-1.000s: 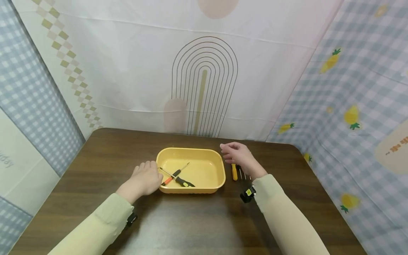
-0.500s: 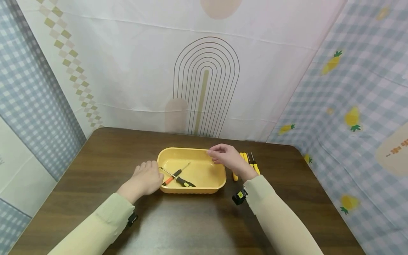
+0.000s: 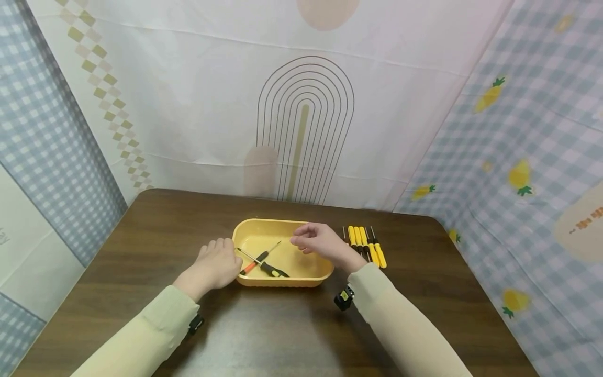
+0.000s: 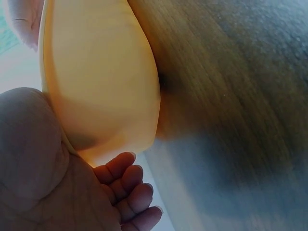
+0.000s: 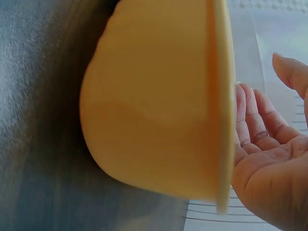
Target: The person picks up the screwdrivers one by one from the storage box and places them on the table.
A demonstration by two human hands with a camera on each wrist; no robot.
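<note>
A yellow plastic basin [image 3: 282, 281] stands on the table. My left hand [image 3: 214, 264] holds its left end; in the left wrist view, the thumb lies over the rim and the curled fingers meet the outer wall. Inside the basin, a screwdriver with a black and yellow handle [image 3: 272, 270] crosses one with an orange and black handle [image 3: 249, 267]. Over the basin's right part hovers my right hand [image 3: 322, 244], holding nothing. The right wrist view shows its loosely bent fingers [image 5: 269, 118] and its thumb standing apart, beyond the basin's rim.
Right of the basin lies a row of several screwdrivers with yellow and black handles [image 3: 379, 254], some pointing toward me and some away. My right forearm passes in front of them. A patterned cloth [image 3: 202, 131] hangs behind the brown table [image 3: 169, 225].
My right hand has moved left from above the screwdriver row to over the basin, uncovering more of the row. My left hand, the basin and the two screwdrivers inside stay put.
</note>
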